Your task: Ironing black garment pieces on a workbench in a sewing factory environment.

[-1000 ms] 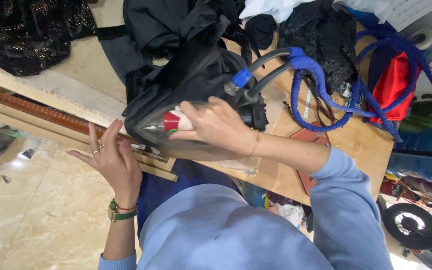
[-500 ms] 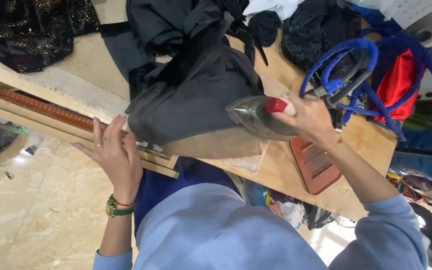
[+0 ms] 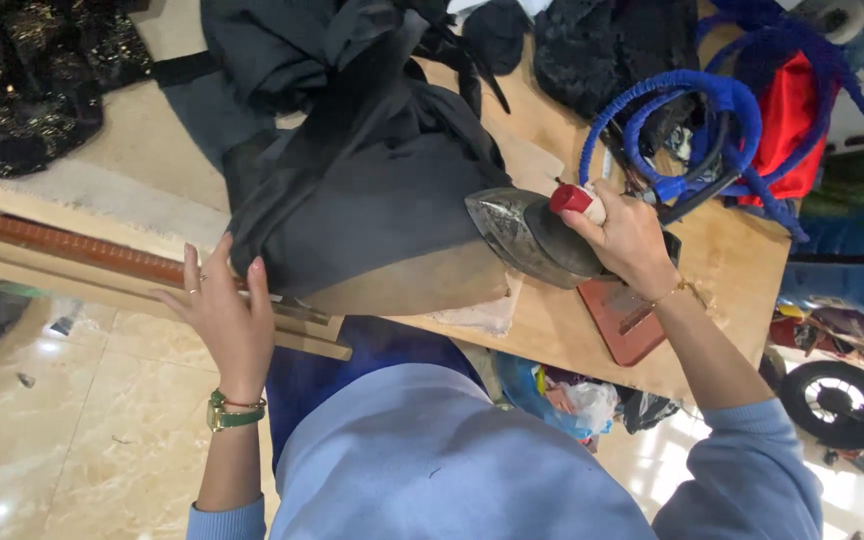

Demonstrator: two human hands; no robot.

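Iron (image 3: 527, 235) now off fabric (image 3: 372, 200) (rightward)

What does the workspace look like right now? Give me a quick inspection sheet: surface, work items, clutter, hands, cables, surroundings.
Surface: wooden table, bare at its right end.
Work items: dark grey fabric spread on the table; steam iron lifted with its soleplate tilted up; reddish iron rest under it.
Clutter: black garments and a red bag at the far edge.
Hands: left hand on the fabric's near edge, fingers spread; right hand gripping the iron's handle, thumb at a red knob.
Cables: blue wrapped hose looped behind the iron.
Surroundings: glossy tiled floor; dark sequinned cloth top left; a black wheel on the right.
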